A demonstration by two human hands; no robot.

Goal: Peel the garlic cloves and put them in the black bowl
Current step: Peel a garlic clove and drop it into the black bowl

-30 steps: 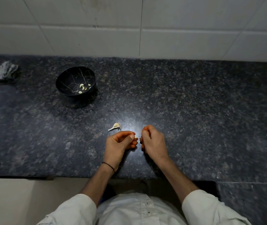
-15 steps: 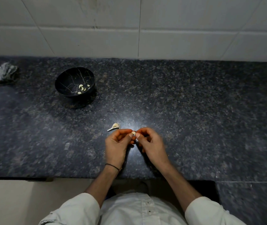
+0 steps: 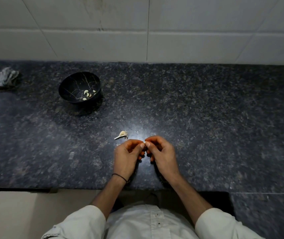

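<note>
Right now the left hand (image 3: 127,156) and right hand (image 3: 162,154) meet at their fingertips, together pinching a tiny garlic clove (image 3: 144,144) whose long axis is too small to tell. The black bowl (image 3: 72,83) sits well apart, forward-left, nearer the left hand.

The small pale garlic clove (image 3: 144,144) is almost wholly hidden, pinched between the fingertips of the left hand (image 3: 127,156) and right hand (image 3: 162,156); its peel state cannot be determined. Both white fabric sleeves (image 3: 79,223) are cut off by the bottom edge.
</note>
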